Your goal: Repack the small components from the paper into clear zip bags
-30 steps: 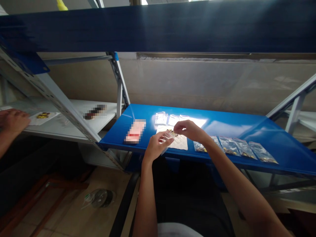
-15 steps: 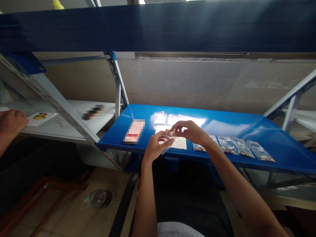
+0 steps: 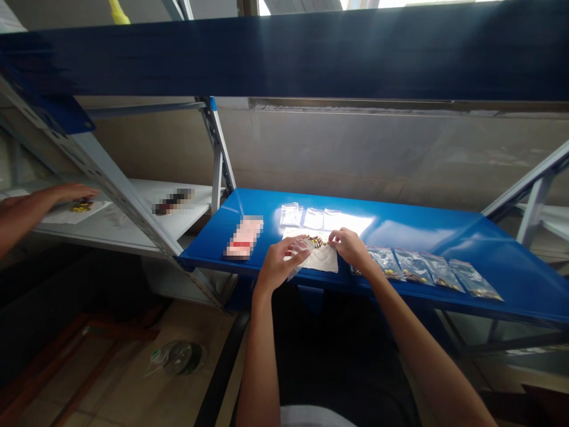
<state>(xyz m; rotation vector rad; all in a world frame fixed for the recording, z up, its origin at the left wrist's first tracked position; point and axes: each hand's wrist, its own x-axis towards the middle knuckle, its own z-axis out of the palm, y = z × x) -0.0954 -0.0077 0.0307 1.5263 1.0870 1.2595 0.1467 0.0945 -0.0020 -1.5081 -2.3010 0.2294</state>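
Observation:
My left hand point(image 3: 284, 261) is closed around a small clear plastic bag point(image 3: 295, 265), its mouth near a pile of small dark brown and yellow pieces point(image 3: 315, 241). These pieces lie on a white cloth or paper point(image 3: 325, 261) on the blue table point(image 3: 267, 204). To the right of the pile, my right hand point(image 3: 349, 244) has thumb and fingertips pinched low over the sheet's edge, beside a yellow piece. Whether anything is between those fingertips is too small to see. Several filled zip bags point(image 3: 413, 268) lie in a row to the right, the nearest partly hidden by my right hand and wrist.
Flat clear bags point(image 3: 290, 214) lie behind the sheet. A blurred pink item point(image 3: 244, 237) rests at the table's left. A blue beam point(image 3: 284, 59) crosses above. On the left, another person's hand point(image 3: 73, 191) is over similar pieces on a white shelf point(image 3: 128, 234).
My right hand has moved from the bag's mouth rightward and down to the sheet, uncovering the pile. My left hand still holds the bag. The other person's hand has reached further right.

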